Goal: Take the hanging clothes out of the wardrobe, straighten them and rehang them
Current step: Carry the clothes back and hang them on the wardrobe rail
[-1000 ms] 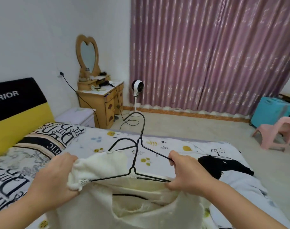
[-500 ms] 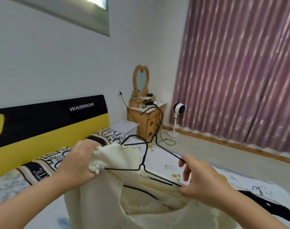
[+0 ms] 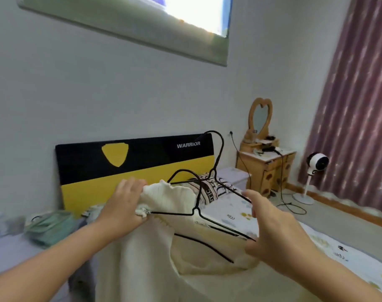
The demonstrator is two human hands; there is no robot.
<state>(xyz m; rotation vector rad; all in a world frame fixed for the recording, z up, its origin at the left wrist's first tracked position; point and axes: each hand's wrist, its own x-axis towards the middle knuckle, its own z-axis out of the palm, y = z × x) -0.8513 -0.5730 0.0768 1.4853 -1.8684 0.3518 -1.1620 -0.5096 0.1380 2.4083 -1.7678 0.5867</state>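
Over the bed (image 3: 235,211), both hands work a cream knit garment (image 3: 170,198) on a black wire hanger (image 3: 196,209). Left hand (image 3: 125,202) grips the bunched shoulder of the garment at the hanger's left end, fingers curled round the fabric. Right hand (image 3: 270,227) is at the hanger's right end, fingers spread fairly wide, thumb low against the cloth near the wire tip; can't tell if it actually pinches anything. Hanger hook points up and away toward the black-and-yellow headboard (image 3: 135,162). Garment body hangs down between the forearms. Wooden dresser (image 3: 265,164) with heart mirror, white fan (image 3: 316,163) and purple curtain (image 3: 357,118) sit at right.
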